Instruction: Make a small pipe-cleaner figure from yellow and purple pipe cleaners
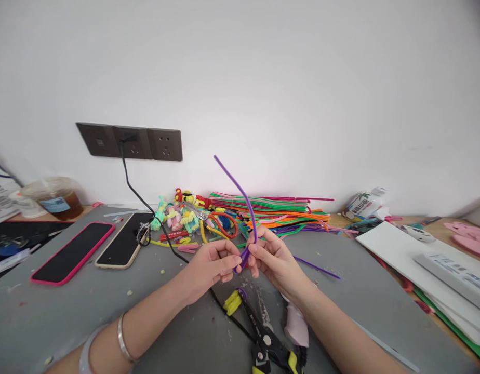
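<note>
A purple pipe cleaner point(243, 197) rises up and to the left from between my two hands above the grey desk mat point(154, 306). My left hand point(212, 265) is closed, with thumb and fingers pinching the pipe cleaner's lower bend. My right hand point(273, 259) is closed too and pinches the same bend from the right side. A loose end of purple pipe cleaner point(318, 268) trails to the right on the mat. Right below my hands lie black pliers with yellow grips point(265, 337) and a yellow piece point(232, 301).
A pile of coloured pipe cleaners point(279, 210) and small finished figures point(180, 215) lie by the wall. Two phones point(70, 253) point(125, 240) rest at the left, one charging by a black cable point(146, 208). An iced drink cup point(56, 197) stands far left. White boards point(419, 265) lie at right.
</note>
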The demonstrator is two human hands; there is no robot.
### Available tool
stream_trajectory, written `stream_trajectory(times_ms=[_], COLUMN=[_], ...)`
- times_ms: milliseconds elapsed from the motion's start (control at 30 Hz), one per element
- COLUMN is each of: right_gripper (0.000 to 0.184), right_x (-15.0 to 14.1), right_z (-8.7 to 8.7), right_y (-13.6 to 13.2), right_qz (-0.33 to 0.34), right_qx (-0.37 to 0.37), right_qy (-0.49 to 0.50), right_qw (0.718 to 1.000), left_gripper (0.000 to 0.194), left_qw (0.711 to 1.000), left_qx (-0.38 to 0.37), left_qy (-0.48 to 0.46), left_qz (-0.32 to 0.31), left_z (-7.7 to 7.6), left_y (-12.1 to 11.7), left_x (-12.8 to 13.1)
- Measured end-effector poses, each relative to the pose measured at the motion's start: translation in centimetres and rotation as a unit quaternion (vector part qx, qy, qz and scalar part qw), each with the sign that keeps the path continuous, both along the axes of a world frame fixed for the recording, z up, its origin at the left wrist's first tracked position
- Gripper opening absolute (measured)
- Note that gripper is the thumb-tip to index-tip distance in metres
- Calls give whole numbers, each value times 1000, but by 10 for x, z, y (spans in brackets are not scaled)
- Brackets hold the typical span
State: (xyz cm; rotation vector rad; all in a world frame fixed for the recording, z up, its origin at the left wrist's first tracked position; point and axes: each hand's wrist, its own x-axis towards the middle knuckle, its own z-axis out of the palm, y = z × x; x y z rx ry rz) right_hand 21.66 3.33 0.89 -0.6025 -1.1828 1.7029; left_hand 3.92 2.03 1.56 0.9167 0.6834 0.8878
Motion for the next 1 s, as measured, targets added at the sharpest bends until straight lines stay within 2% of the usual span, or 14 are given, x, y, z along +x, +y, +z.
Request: stream_trajectory(times_ms=[300, 400, 500, 567, 800, 1000], right_gripper=[27, 29, 31, 32, 31, 30], right_x=[2, 2, 1, 1, 1, 0], right_z=[-1, 2, 5, 6, 5, 9], right_y=[1, 1, 0, 1, 2, -2], right_qz=[34, 19, -16, -29, -23, -24], right_qx=[-26, -27, -29, -34, -42, -43], right_qy=[-38, -39, -27, -28, -28, -23], right_qw=[998, 999, 999, 999, 998, 999], left_gripper=[33, 26, 18, 17, 9, 12], left_qw=[998, 987, 959, 942, 891, 881], left_qx=[30, 116, 224, 269, 340, 362], left_qy=[53, 105, 140, 159, 223, 221], left_qz=[-25, 24, 98, 125, 204, 209], left_z=[-1, -3, -5, -8, -8, -9], left_y=[-1, 1, 3, 3, 0, -2], left_x=[-1, -2, -4, -5, -8, -12])
